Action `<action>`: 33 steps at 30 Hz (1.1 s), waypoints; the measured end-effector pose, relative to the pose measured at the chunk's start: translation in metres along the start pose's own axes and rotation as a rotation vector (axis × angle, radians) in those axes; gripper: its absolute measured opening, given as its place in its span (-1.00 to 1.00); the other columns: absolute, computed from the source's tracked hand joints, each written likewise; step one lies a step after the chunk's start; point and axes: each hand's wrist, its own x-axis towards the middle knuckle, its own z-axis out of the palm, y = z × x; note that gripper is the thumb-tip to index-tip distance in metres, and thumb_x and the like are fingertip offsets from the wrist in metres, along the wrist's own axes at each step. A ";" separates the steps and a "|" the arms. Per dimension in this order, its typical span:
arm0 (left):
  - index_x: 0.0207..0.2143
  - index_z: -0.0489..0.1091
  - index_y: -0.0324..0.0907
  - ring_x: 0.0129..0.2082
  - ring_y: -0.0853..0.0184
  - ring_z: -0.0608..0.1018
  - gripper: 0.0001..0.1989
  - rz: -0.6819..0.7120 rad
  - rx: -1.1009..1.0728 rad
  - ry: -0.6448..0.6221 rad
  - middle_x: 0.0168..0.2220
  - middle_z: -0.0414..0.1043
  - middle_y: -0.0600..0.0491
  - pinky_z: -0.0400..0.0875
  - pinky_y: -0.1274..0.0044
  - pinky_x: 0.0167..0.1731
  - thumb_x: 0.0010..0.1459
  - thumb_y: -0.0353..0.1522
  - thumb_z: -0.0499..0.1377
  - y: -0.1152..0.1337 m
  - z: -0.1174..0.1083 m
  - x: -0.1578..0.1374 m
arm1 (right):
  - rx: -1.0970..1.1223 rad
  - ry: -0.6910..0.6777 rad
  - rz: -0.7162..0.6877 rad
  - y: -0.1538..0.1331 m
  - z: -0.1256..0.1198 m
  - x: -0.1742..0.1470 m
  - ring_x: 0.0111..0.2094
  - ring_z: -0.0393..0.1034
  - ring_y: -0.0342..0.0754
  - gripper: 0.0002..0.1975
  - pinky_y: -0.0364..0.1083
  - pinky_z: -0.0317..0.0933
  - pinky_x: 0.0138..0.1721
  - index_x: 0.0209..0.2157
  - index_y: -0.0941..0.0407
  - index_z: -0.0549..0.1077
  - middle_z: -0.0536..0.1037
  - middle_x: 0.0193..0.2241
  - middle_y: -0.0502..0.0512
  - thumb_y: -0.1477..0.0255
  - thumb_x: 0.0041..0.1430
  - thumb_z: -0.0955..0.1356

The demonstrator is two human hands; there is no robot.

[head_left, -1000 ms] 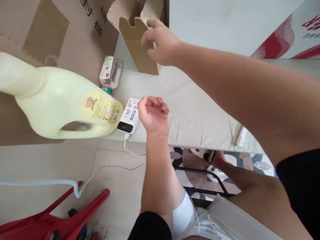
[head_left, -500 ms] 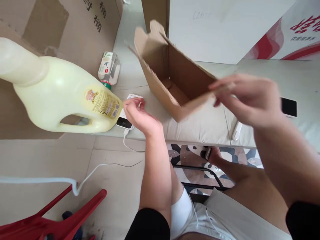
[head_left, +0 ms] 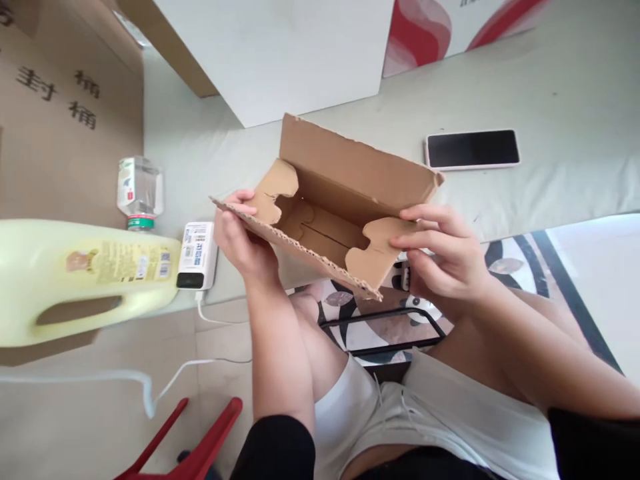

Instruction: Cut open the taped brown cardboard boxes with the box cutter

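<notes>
A small brown cardboard box (head_left: 360,167) is tilted toward me, its top open and its inside bare down to the folded bottom flaps. At its left end, my left hand (head_left: 245,237) grips the near wall and the end flap, fingers partly behind the cardboard. My right hand (head_left: 440,250) pinches the right end flap, with the thumb and fingers on its edge. Both short end flaps lean inward over the opening. The box's near edge looks rough and torn.
Left of the box are a power bank (head_left: 197,257) with a white cable, a clear plastic bottle (head_left: 141,190) and a large yellow jug (head_left: 85,273). A phone (head_left: 473,148) lies to the right. A white carton (head_left: 300,53) stands behind; a red stool (head_left: 200,447) is at lower left.
My left hand has moved from beside the power bank onto the box's left end. The box now sits lower and nearer to me, tilted, with its end flaps folded inward. The view has shifted right.
</notes>
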 end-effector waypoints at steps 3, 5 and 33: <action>-0.39 0.40 -0.23 -0.42 0.40 0.40 -0.55 -0.074 0.019 0.027 -0.44 0.35 0.07 0.32 0.48 -0.31 0.09 0.00 0.27 -0.008 0.009 0.001 | -0.099 0.156 0.035 0.002 0.000 -0.007 -0.30 0.38 -0.14 -0.79 -0.05 0.42 -0.36 -0.18 -0.01 0.53 0.34 -0.03 0.14 0.51 0.17 0.34; -0.40 0.35 -0.23 -0.49 0.45 0.33 -0.54 -0.071 -0.007 0.041 -0.50 0.30 0.13 0.24 0.53 -0.39 -0.03 -0.03 0.37 -0.011 0.016 0.002 | -0.084 0.235 0.075 0.004 0.001 -0.011 -0.09 0.41 0.01 -0.76 0.04 0.45 -0.20 -0.11 -0.05 0.51 0.31 0.05 0.14 0.45 0.18 0.35; -0.16 0.50 -0.12 0.15 0.18 0.48 -0.74 -0.083 0.094 -0.182 0.02 0.50 0.01 0.29 0.26 0.25 0.14 -0.19 0.28 0.001 0.028 -0.011 | 0.239 0.051 0.069 0.005 0.011 -0.013 0.06 0.43 0.10 -0.79 0.15 0.39 0.08 -0.14 0.03 0.48 0.47 0.00 0.20 0.26 0.26 0.32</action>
